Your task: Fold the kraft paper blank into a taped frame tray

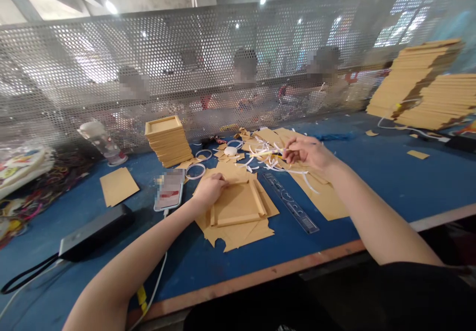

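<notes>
Lying between the forearms on ragged tan cardboard scraps (236,237), a squarish tan cardboard tray (235,204) with raised edges meets the bent-fingered left hand (211,190) at ten o'clock, its grip unclear. At two, the right hand (308,152) gathers its fingertips beside tangled papery white strips (265,153), what they pinch untellable; a clear plastic ruler (291,204) lies at three, a white-cased phone (170,194) at nine.

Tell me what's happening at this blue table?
A person is working with cardboard. The left hand is at the far left corner of a shallow tray. The right hand is by the white strips; what it holds is unclear. A clear ruler lies right of the tray, and a stack of trays stands farther back.
</notes>
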A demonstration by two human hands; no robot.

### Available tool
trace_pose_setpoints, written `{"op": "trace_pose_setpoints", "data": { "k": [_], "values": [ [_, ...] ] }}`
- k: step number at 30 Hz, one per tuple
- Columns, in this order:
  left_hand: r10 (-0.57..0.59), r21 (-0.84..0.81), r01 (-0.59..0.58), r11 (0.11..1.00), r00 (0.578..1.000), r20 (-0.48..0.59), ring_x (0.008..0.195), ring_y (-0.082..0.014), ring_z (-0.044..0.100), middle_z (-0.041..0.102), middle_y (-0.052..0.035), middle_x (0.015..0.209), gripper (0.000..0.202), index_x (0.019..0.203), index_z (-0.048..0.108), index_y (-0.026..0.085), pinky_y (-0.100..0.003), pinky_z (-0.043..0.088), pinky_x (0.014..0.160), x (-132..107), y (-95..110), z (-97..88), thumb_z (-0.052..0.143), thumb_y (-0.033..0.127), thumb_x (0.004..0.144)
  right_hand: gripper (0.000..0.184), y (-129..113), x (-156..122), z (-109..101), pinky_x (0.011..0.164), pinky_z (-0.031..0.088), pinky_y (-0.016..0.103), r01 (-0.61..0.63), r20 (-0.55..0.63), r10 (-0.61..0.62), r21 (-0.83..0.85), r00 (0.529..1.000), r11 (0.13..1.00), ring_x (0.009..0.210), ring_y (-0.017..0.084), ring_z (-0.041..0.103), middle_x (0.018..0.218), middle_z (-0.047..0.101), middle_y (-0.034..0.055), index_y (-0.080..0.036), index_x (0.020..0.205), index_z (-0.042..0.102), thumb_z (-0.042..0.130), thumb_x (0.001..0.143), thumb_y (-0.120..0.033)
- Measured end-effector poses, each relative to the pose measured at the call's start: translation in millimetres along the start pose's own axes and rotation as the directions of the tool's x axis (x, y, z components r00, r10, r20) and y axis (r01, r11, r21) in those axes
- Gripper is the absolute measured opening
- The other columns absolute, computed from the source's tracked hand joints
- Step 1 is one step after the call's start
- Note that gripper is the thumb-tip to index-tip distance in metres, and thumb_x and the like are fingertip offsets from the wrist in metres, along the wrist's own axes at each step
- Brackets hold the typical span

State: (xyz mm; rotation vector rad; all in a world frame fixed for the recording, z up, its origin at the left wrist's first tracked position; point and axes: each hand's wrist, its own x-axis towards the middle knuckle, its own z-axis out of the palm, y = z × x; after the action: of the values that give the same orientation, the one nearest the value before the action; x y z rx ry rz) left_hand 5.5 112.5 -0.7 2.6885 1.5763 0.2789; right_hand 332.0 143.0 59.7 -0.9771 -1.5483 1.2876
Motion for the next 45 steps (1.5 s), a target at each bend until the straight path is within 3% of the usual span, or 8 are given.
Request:
{"op": "trace_pose_setpoints", "data": {
  "k": [3, 6, 10, 14, 16, 21, 32, 45],
  "values": [
    [0.0, -0.002, 0.0, 1.0, 1.0, -0.003, 0.09, -0.0163, 0.061, 0.065, -0.0047, 0.098, 0.027, 0.093, 0.075, 0.023, -0.025, 0.046, 0.079, 1, 0, 1.2, 0.05, 0.015, 0.09, 0.029, 14, -1, 6, 0.067, 0.055, 0.032, -0.177, 0.273, 0.165, 0.022, 0.948, 0.984, 0.071, 0.019, 0.068, 0.087, 0.074, 0.0116, -0.015, 0.083, 0.065, 0.067, 0.067, -0.039],
    [-0.007, 0.003, 0.007, 1.0, 1.0, -0.006, 0.089, -0.0164, 0.061, 0.065, -0.0047, 0.097, 0.026, 0.093, 0.075, 0.022, -0.025, 0.045, 0.079, 1, 1, 1.8, 0.049, 0.018, 0.091, 0.028, 25, 0, 10, 0.07, 0.055, 0.031, -0.236, 0.443, 0.273, -0.139, 0.854, 0.962, 0.075, 0.017, 0.068, 0.096, 0.074, 0.0125, -0.013, 0.085, 0.069, 0.068, 0.069, -0.037],
    [-0.006, 0.013, 0.006, 1.0, 1.0, -0.002, 0.087, -0.0168, 0.06, 0.064, -0.0051, 0.094, 0.027, 0.091, 0.076, 0.021, -0.025, 0.045, 0.079, 1, 1, 1.3, 0.049, 0.017, 0.091, 0.022, 31, 1, 12, 0.053, 0.049, 0.022, -0.209, 0.487, 0.385, -0.378, 0.784, 0.902, 0.06, 0.01, 0.063, 0.088, 0.074, 0.0082, -0.014, 0.084, 0.071, 0.071, 0.068, -0.029],
    [-0.003, 0.02, 0.003, 1.0, 1.0, 0.003, 0.088, -0.0172, 0.061, 0.064, -0.0052, 0.095, 0.027, 0.091, 0.075, 0.021, -0.025, 0.045, 0.079, 1, 1, 0.1, 0.049, 0.015, 0.091, 0.053, 29, 0, 10, 0.046, 0.044, 0.021, -0.235, 0.489, 0.427, -0.405, 0.761, 0.883, 0.051, 0.008, 0.055, 0.08, 0.074, 0.0052, -0.016, 0.12, 0.063, 0.069, 0.068, -0.026],
    [0.0, 0.022, 0.0, 1.0, 1.0, 0.009, 0.088, -0.0176, 0.061, 0.064, -0.0056, 0.094, 0.027, 0.091, 0.075, 0.02, -0.026, 0.045, 0.079, 1, 1, -0.2, 0.049, 0.015, 0.091, 0.058, 27, -2, 7, 0.046, 0.044, 0.022, -0.252, 0.481, 0.455, -0.428, 0.75, 0.868, 0.05, 0.009, 0.055, 0.08, 0.073, 0.0061, -0.016, 0.126, 0.06, 0.068, 0.069, -0.027],
    [-0.004, 0.024, 0.003, 1.0, 1.0, 0.015, 0.089, -0.0179, 0.061, 0.065, -0.0053, 0.095, 0.026, 0.09, 0.075, 0.02, -0.026, 0.044, 0.079, 3, 1, 0.7, 0.049, 0.016, 0.091, 0.043, 26, -3, 0, 0.047, 0.042, 0.023, -0.252, 0.387, 0.472, -0.496, 0.792, 0.831, 0.053, 0.009, 0.054, 0.081, 0.072, 0.009, -0.011, 0.109, 0.069, 0.068, 0.071, -0.031],
    [0.0, 0.021, 0.0, 1.0, 1.0, 0.019, 0.092, -0.0177, 0.061, 0.065, -0.0049, 0.099, 0.027, 0.097, 0.075, 0.022, -0.026, 0.045, 0.08, 4, -1, 1.4, 0.05, 0.018, 0.09, 0.046, 45, 10, -11, 0.046, 0.038, 0.024, -0.225, 0.412, 0.444, -0.479, 0.796, 0.848, 0.052, 0.008, 0.05, 0.081, 0.07, 0.0092, -0.011, 0.109, 0.069, 0.069, 0.069, -0.034],
    [-0.004, 0.017, 0.003, 1.0, 1.0, 0.005, 0.089, -0.0173, 0.061, 0.066, -0.0052, 0.098, 0.026, 0.093, 0.075, 0.021, -0.026, 0.045, 0.078, 3, -1, 2.6, 0.049, 0.019, 0.091, 0.035, 53, 16, -8, 0.041, 0.03, 0.023, -0.235, 0.34, 0.42, -0.471, 0.841, 0.851, 0.045, 0.005, 0.04, 0.076, 0.07, 0.0079, -0.012, 0.101, 0.072, 0.067, 0.071, -0.03]
  ]
}}
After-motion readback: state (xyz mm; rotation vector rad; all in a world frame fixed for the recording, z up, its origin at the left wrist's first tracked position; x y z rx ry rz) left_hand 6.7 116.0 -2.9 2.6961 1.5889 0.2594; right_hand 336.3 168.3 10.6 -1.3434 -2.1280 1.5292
